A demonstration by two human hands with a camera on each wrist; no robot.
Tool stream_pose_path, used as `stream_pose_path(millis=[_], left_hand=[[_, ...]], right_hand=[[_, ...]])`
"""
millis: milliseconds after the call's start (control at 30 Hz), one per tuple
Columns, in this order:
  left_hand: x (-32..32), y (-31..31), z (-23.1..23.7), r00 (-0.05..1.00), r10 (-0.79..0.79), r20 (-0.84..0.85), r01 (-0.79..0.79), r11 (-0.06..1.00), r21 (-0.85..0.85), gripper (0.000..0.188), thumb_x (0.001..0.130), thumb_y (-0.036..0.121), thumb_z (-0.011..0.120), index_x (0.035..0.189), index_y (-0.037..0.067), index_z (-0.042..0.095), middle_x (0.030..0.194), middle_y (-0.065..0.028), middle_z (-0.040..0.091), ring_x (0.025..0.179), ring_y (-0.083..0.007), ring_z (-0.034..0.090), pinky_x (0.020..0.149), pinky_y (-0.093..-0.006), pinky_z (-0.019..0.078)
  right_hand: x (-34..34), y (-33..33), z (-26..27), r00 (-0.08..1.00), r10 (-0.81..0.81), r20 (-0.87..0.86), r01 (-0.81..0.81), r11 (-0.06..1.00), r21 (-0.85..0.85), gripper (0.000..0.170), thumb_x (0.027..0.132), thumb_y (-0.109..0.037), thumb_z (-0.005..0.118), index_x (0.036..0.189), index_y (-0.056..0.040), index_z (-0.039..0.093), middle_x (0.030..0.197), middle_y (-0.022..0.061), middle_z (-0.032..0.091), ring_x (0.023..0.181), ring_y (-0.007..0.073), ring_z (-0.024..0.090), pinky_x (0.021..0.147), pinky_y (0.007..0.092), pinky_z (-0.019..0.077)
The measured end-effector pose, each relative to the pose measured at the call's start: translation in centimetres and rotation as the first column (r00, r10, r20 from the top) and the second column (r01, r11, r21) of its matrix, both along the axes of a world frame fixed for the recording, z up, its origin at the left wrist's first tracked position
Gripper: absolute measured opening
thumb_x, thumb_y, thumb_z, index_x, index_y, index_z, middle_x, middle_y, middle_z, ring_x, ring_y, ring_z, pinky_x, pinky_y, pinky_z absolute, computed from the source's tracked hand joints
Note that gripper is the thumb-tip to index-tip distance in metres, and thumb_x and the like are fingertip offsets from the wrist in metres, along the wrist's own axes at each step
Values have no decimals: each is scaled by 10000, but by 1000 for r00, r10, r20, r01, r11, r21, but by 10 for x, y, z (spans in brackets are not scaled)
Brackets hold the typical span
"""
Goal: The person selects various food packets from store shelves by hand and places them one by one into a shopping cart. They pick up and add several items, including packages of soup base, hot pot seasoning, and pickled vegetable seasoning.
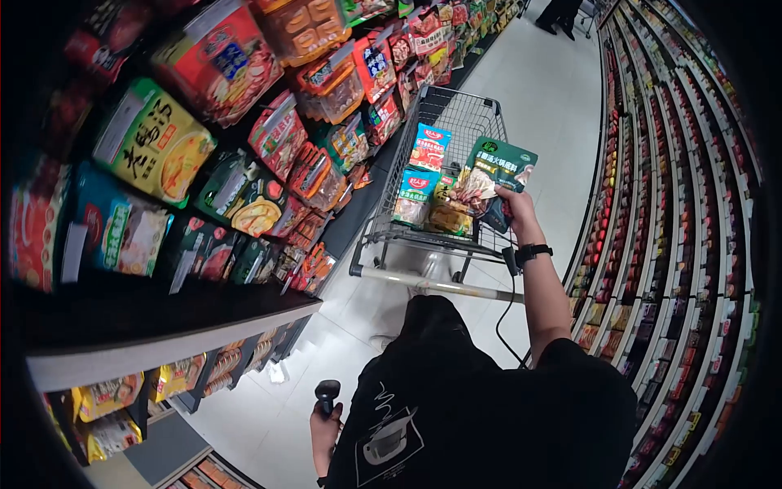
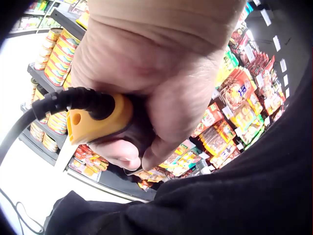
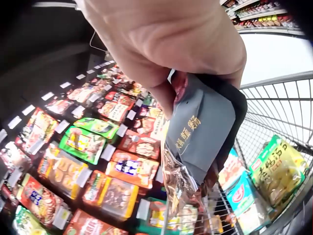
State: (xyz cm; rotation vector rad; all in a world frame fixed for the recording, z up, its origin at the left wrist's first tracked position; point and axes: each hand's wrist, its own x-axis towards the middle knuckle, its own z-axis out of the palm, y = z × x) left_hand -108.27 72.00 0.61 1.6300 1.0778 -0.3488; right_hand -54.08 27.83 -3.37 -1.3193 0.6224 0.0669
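Note:
My right hand (image 1: 519, 213) grips a dark green hot pot soup base packet (image 1: 498, 167) by its edge, over the shopping cart (image 1: 440, 285). In the right wrist view, the packet's grey bottom (image 3: 205, 127) faces the camera, with the fingers curled round its top. Inside the cart lie blue-and-white packets (image 1: 415, 196) and a yellow-green packet (image 3: 279, 169). Low by my left side, my left hand (image 1: 323, 436) holds a handheld barcode scanner (image 1: 327, 391). Its yellow-and-black handle (image 2: 100, 122) and coiled cord (image 2: 63, 100) show in the left wrist view.
Slanted shelves of packaged foods (image 1: 228, 65) run along the left, close beside the cart. Long rows of jars (image 1: 652, 204) line the right side. Far up the aisle, a person's dark-clothed legs (image 1: 558, 15) show. A cable (image 1: 509, 314) hangs from my right wrist.

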Motion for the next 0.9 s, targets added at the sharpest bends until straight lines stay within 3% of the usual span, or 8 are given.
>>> stream_pose_path(millis=[133, 300, 400, 433, 467, 567, 667, 900], left_hand=[[53, -19, 4, 991, -23, -132, 24, 1000, 11, 312, 944, 171, 774, 1147, -18, 629, 737, -38, 608, 587, -139, 577, 554, -343, 470], [138, -47, 48, 973, -115, -198, 129, 990, 57, 312, 951, 177, 774, 1148, -21, 635, 710, -52, 624, 532, -149, 600, 479, -327, 458], [149, -55, 58, 962, -2, -273, 18, 998, 59, 304, 950, 185, 776, 1139, -3, 632, 705, -53, 634, 510, -145, 607, 437, -309, 454], [165, -67, 76, 952, 79, -297, -62, 996, 66, 211, 946, 109, 771, 1090, 1, 662, 767, -35, 651, 645, -114, 610, 572, -311, 491], [113, -41, 34, 958, 14, -286, 28, 989, 143, 229, 949, 133, 781, 1092, 1, 660, 772, -38, 662, 621, -117, 615, 537, -310, 481], [122, -64, 68, 922, 88, -378, -70, 996, 61, 358, 1017, 159, 768, 1329, 36, 641, 918, -3, 651, 679, -67, 507, 558, -267, 399], [138, -71, 84, 867, 105, -487, -67, 993, 96, 387, 1010, 243, 784, 1298, 23, 646, 905, -30, 669, 701, -109, 548, 584, -302, 446], [113, -68, 65, 798, -29, -602, 208, 951, 230, 378, 1002, 296, 760, 1212, -8, 679, 824, -49, 651, 687, -135, 556, 577, -343, 432]], right_hand=[[75, -30, -89, 996, -12, -92, -5, 981, -193, 145, 898, -66, 822, 903, -69, 677, 668, -13, 626, 457, 91, 472, 431, 300, 328], [151, -44, -193, 977, 58, -207, -105, 970, -220, 140, 902, -50, 806, 1017, -40, 727, 751, 15, 692, 520, 126, 553, 487, 333, 414], [185, -42, -230, 935, 30, -353, -223, 825, -520, 219, 878, -157, 825, 1008, 2, 748, 800, 95, 750, 601, 206, 667, 569, 388, 510], [196, -49, -260, 932, 31, -361, -251, 776, -579, 264, 860, -199, 832, 992, 17, 758, 800, 135, 753, 623, 244, 693, 585, 400, 520], [205, -53, -273, 916, 58, -397, -294, 771, -565, 310, 863, -215, 821, 1036, 32, 751, 884, 176, 763, 747, 288, 720, 671, 426, 541], [230, -61, -324, 884, 85, -460, -356, 760, -543, 403, 873, -236, 779, 1118, 80, 731, 1047, 274, 778, 1006, 394, 773, 846, 486, 577], [253, -65, -354, 896, 45, -443, -290, 814, -504, 309, 835, -166, 838, 1022, 65, 753, 843, 161, 761, 637, 272, 705, 565, 422, 519], [297, -76, -354, 906, 201, -371, -237, 970, -52, 108, 948, -89, 760, 973, -44, 665, 700, 40, 619, 494, 171, 543, 451, 341, 398]])
